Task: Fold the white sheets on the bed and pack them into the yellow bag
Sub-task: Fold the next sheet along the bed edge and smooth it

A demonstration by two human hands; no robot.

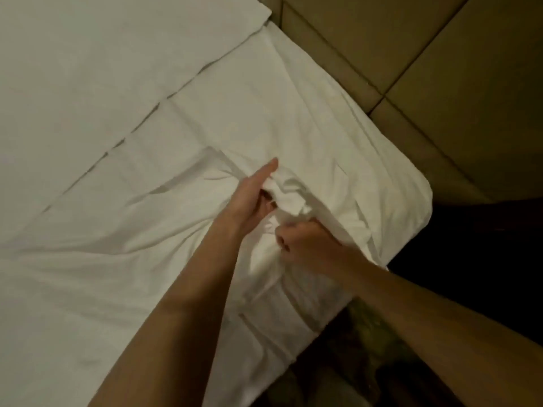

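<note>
A white sheet (264,113) lies spread over the bed, bunched into folds near the bed's right corner. My left hand (252,198) reaches into the bunch, thumb stretched along its top and fingers curled under the cloth. Just below it, my right hand (305,245) grips a gathered edge of the same sheet, fingers closed round the fabric. A second white layer (102,69) covers the bed's upper left, its edge running diagonally. No yellow bag is in view.
A padded beige headboard wall (440,69) with panel seams rises at the upper right. The mattress corner (417,212) ends at the right, with dark floor (484,245) beyond it. A patterned dark carpet (367,362) lies below the bed edge.
</note>
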